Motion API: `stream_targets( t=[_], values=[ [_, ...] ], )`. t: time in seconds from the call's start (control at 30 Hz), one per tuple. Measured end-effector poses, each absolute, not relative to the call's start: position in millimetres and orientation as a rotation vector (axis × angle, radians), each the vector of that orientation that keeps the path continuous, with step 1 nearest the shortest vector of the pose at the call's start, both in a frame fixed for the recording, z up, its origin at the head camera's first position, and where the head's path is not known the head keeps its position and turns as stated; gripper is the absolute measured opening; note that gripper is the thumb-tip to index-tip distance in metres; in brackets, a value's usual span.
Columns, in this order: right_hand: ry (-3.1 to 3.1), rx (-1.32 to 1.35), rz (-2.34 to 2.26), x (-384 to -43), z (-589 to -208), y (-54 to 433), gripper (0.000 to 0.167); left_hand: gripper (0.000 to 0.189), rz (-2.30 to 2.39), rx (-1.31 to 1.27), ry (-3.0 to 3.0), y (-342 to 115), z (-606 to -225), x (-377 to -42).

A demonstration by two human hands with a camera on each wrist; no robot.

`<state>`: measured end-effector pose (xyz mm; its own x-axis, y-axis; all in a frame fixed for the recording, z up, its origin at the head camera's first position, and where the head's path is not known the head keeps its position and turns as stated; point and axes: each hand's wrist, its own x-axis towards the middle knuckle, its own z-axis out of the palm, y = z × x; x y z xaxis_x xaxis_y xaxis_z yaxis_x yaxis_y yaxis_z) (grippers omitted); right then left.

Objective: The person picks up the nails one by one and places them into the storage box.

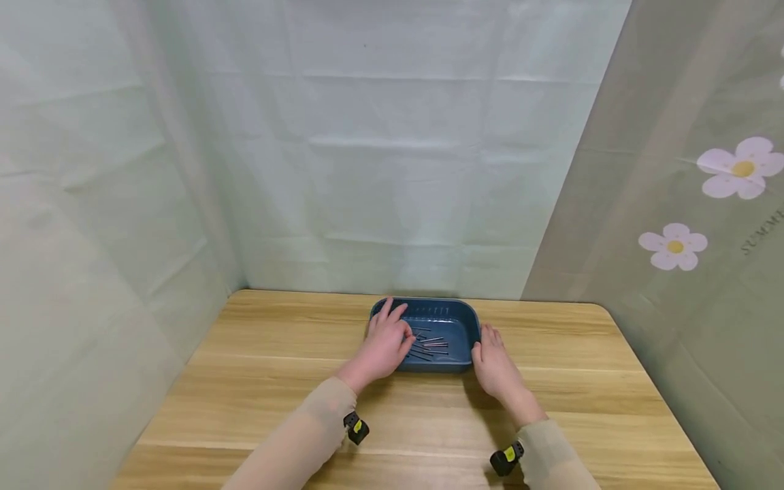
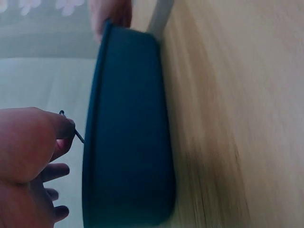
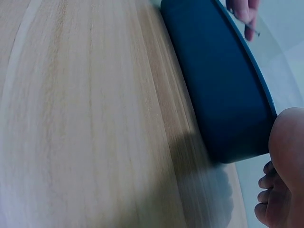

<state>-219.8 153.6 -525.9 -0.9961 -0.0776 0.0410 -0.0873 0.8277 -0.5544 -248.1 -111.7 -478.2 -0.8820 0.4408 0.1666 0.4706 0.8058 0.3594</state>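
A dark blue rectangular tray stands on the wooden table, with several thin metal nails lying loose inside. Over its left part, my left hand pinches a nail between thumb and forefinger, the other fingers spread. The held nail, its small head showing, slants just above the rim in the left wrist view and also appears past the rim in the right wrist view. At the tray's right end, my right hand holds the wall, thumb over the rim and fingers along the outside. Part of the tray's left end is hidden by my left hand.
Pale cloth hangs close behind the table and along its left. A brownish cloth with flower prints covers the right. The tray stands near the table's back edge. Each wrist wears a small black camera.
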Motion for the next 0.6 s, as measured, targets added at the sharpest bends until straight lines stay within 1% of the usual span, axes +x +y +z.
stream_targets(
  t=[0.23,0.43,0.6],
  values=[
    [-3.009,0.131,0.894,-221.8,-527.4,154.5,0.061,0.018,-0.459,-0.788,-3.015,-90.1,-488.4,-261.8],
    [-3.005,0.133,0.892,-221.6,-527.1,155.9,0.061,0.016,-0.354,-0.901,-2.953,-71.7,-493.1,-272.6],
    [-2.987,0.143,0.896,-221.2,-526.3,155.8,0.06,0.019,-0.22,-0.946,-2.903,-62.0,-493.0,-279.1]
  ],
)
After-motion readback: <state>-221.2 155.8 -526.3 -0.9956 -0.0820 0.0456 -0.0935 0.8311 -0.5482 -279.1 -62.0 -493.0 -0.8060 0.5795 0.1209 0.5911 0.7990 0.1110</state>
